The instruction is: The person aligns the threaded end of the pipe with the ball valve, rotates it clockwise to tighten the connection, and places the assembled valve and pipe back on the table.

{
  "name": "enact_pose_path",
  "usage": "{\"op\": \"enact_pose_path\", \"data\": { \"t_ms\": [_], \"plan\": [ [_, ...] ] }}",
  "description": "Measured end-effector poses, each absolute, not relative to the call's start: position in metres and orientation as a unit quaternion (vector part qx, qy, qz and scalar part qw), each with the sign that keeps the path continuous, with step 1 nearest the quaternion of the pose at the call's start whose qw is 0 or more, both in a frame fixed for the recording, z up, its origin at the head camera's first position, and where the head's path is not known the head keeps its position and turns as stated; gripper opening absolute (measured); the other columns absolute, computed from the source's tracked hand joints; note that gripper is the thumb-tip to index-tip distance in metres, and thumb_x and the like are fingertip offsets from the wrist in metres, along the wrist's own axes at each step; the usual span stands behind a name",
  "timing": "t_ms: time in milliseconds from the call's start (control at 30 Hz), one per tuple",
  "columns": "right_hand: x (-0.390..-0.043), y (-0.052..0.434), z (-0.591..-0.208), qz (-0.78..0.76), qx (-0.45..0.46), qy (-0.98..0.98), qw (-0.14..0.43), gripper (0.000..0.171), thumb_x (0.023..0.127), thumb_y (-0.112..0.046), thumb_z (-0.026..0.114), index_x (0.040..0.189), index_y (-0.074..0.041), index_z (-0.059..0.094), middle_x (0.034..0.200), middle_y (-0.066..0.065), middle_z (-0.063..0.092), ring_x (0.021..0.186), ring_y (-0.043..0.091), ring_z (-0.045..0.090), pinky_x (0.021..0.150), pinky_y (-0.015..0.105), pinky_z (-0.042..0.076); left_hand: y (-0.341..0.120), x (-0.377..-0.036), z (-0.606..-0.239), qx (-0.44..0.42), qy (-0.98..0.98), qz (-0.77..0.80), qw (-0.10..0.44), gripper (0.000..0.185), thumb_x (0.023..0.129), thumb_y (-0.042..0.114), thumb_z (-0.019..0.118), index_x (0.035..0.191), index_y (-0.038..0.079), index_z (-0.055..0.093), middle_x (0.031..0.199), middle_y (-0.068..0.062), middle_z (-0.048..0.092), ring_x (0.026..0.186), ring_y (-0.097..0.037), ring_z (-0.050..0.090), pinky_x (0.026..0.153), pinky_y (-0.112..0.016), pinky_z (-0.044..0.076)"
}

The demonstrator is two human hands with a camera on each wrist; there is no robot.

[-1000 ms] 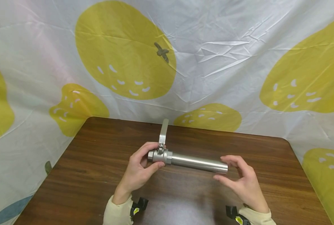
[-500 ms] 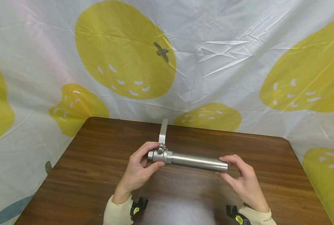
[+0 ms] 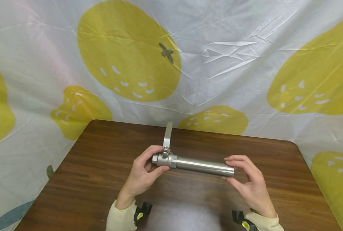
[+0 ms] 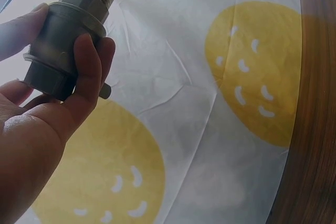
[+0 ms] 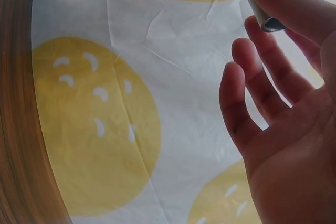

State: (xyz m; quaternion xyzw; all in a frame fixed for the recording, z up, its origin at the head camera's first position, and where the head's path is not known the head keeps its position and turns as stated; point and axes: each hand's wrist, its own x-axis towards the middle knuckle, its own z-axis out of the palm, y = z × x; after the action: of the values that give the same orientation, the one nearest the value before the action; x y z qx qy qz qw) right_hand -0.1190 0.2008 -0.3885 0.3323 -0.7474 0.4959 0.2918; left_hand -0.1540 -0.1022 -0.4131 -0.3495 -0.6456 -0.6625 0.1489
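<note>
Steel valve (image 3: 164, 159) in left fingers (image 3: 148, 154), pipe (image 3: 203, 166) touching right fingers (image 3: 240, 162)

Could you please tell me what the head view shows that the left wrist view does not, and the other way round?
Only the head view shows the valve's lever handle standing up, the whole pipe, the right hand pinching its far end, and the table. Only the left wrist view shows the thumb wrapped over the valve body's underside. Both show the left hand gripping the valve body and the yellow-patterned cloth.
</note>
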Motion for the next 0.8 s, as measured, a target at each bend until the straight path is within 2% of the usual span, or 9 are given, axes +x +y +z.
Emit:
{"op": "enact_pose_path", "data": {
  "t_ms": [367, 633, 800],
  "plan": [
    [-0.1204, 0.2019, -0.3919, 0.521, 0.332, -0.732, 0.288, 0.035, 0.075, -0.002, 0.080, 0.100, 0.015, 0.062, 0.105, 0.016, 0.061, 0.100, 0.011, 0.059, 0.088, 0.014, 0.048, -0.1018, -0.1538, -0.4132, -0.354, -0.644, -0.662, 0.148, 0.049, 0.076, -0.015, 0.071, 0.121, -0.007, 0.053, 0.116, -0.026, 0.056, 0.107, -0.012, 0.058, 0.086, -0.019, 0.052],
    [-0.1212, 0.2019, -0.3916, 0.535, 0.337, -0.721, 0.281, 0.040, 0.070, 0.002, 0.082, 0.101, 0.016, 0.060, 0.102, 0.014, 0.063, 0.098, 0.011, 0.059, 0.086, 0.015, 0.046, -0.1019, -0.1538, -0.4126, -0.350, -0.646, -0.662, 0.148, 0.050, 0.076, -0.015, 0.072, 0.121, -0.006, 0.053, 0.116, -0.025, 0.056, 0.106, -0.012, 0.058, 0.086, -0.019, 0.052],
    [-0.1207, 0.2013, -0.3898, 0.538, 0.335, -0.721, 0.281, 0.045, 0.064, 0.011, 0.083, 0.102, 0.016, 0.060, 0.100, 0.014, 0.065, 0.094, 0.011, 0.058, 0.085, 0.016, 0.046, -0.1021, -0.1540, -0.4127, -0.351, -0.644, -0.664, 0.149, 0.049, 0.076, -0.015, 0.072, 0.121, -0.006, 0.054, 0.115, -0.026, 0.056, 0.106, -0.012, 0.058, 0.086, -0.019, 0.052]
  ]
}}
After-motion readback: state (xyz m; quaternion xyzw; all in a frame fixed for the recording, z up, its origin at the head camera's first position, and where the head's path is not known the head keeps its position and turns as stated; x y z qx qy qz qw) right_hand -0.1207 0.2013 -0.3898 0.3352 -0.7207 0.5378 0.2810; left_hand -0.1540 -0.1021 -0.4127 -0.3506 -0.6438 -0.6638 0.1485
